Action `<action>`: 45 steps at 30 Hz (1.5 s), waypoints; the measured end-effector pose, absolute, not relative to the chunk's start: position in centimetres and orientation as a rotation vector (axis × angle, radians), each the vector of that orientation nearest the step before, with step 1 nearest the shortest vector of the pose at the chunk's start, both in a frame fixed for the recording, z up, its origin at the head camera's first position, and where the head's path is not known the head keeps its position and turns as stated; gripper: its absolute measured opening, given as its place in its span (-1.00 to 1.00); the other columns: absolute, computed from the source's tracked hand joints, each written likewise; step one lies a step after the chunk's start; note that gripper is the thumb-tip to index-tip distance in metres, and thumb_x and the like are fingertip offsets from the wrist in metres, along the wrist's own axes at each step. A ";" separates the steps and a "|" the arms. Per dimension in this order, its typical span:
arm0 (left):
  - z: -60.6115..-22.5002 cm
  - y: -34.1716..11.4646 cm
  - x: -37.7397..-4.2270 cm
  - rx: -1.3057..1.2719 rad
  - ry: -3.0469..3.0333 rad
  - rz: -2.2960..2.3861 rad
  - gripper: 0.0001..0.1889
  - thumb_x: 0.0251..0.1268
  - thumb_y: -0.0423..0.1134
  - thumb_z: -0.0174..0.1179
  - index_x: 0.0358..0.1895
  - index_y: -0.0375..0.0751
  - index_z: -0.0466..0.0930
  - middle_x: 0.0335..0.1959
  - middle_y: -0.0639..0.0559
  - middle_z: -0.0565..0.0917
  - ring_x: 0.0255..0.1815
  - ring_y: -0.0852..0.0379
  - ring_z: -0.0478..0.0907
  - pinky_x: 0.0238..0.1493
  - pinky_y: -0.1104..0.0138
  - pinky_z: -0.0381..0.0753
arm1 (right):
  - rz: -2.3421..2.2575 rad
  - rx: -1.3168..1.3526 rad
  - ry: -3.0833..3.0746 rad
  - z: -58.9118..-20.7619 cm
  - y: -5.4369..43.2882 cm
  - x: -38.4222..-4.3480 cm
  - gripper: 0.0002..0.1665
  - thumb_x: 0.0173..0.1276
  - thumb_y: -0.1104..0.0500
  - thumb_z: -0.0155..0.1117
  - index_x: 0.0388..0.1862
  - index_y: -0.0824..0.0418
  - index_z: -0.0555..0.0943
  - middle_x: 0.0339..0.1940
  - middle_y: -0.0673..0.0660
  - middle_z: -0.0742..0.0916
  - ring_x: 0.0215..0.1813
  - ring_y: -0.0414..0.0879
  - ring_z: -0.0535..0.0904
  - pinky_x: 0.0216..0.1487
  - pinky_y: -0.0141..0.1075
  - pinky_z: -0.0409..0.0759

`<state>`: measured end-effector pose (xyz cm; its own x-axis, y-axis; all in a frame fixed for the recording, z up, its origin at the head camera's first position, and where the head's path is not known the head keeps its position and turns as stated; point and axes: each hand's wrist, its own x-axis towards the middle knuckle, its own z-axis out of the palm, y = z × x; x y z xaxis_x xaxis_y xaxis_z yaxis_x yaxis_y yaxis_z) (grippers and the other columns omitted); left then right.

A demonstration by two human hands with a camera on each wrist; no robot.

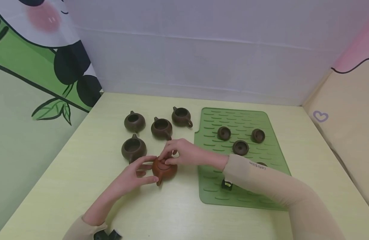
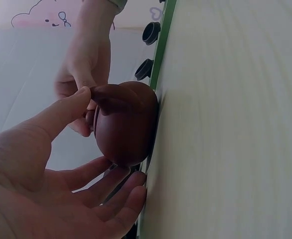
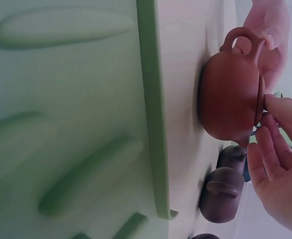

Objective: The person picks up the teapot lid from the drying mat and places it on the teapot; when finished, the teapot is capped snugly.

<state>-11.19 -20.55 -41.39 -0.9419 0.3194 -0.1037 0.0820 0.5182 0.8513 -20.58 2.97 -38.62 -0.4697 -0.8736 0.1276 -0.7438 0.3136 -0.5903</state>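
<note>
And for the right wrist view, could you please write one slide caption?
Right hand pinches the lid of a reddish teapot; left hand touches its handle, darker pots beyond.

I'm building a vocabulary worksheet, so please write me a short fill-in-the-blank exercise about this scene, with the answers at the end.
1. The right hand is at the reddish teapot's lid, while the left hand's thumb touches its ____.
2. Besides that one, ____ dark teapots stand on the table.
3. The mat is ____ in color.

Missing words: handle; four; green.
</note>
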 end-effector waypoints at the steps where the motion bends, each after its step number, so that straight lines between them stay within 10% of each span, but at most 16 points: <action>1: -41.4 -20.6 -11.2 0.339 2.515 1.390 -0.25 0.18 -0.02 0.41 0.41 -0.11 0.32 0.41 -0.16 0.43 0.32 -0.20 0.52 0.28 -0.06 0.51 | -0.893 -1.465 2.361 -38.7 3.0 -20.6 -0.76 0.31 0.17 0.40 -0.05 0.04 0.74 -0.18 -0.07 0.73 -0.14 -0.29 0.61 -0.06 -0.40 0.63; 12: -39.9 -21.3 -10.9 0.341 2.527 1.333 -0.24 0.21 -0.01 0.38 0.44 -0.12 0.28 0.43 -0.17 0.39 0.24 -0.13 0.58 0.13 0.10 0.65 | -0.901 -1.494 2.374 -38.6 3.0 -20.6 -0.82 0.29 0.18 0.42 -0.12 0.05 0.75 -0.20 -0.06 0.75 -0.16 -0.32 0.65 -0.08 -0.43 0.63; 22: -37.1 -23.7 -11.0 0.361 2.783 1.329 -0.54 0.35 -0.12 0.27 0.27 -0.09 0.48 0.15 -0.06 0.66 -0.08 0.42 0.64 -0.05 0.42 0.64 | -0.886 -1.480 2.370 -38.6 2.9 -20.6 -0.82 0.31 0.18 0.40 -0.10 0.07 0.74 -0.17 -0.05 0.74 -0.13 -0.28 0.64 -0.06 -0.42 0.64; 31: -37.7 -27.0 -12.5 0.259 3.013 1.440 -0.54 0.38 -0.16 0.25 0.31 -0.09 0.47 0.20 -0.08 0.61 0.05 0.62 0.47 -0.01 0.70 0.49 | -0.870 -1.494 2.386 -38.7 2.9 -20.6 -0.81 0.31 0.18 0.39 -0.09 0.08 0.74 -0.16 -0.03 0.74 -0.10 -0.25 0.63 -0.06 -0.32 0.67; 36: -38.7 -28.1 -13.6 0.151 2.926 1.454 -0.41 0.38 -0.09 0.24 0.42 -0.08 0.35 0.40 -0.13 0.44 0.34 0.11 0.43 0.05 0.76 0.42 | -0.858 -1.492 2.393 -38.6 3.0 -20.5 -0.80 0.31 0.17 0.39 -0.08 0.07 0.74 -0.16 -0.04 0.73 -0.09 -0.25 0.62 -0.05 -0.37 0.65; 43: -40.0 -28.9 -14.5 0.113 2.732 1.415 -0.29 0.40 -0.08 0.22 0.51 -0.21 0.17 0.53 -0.24 0.26 0.46 -0.32 0.29 0.33 -0.11 0.42 | -0.844 -1.503 2.405 -38.6 3.1 -20.5 -0.78 0.32 0.17 0.39 -0.06 0.07 0.74 -0.16 -0.04 0.73 -0.07 -0.22 0.63 -0.04 -0.36 0.65; 45: -40.1 -29.0 -14.5 0.106 2.706 1.415 -0.28 0.40 -0.10 0.22 0.52 -0.22 0.16 0.53 -0.26 0.24 0.46 -0.35 0.28 0.29 0.02 0.50 | -0.852 -1.514 2.404 -38.4 3.2 -20.5 -0.76 0.31 0.17 0.39 -0.04 0.07 0.74 -0.15 -0.04 0.73 -0.06 -0.22 0.63 -0.04 -0.36 0.65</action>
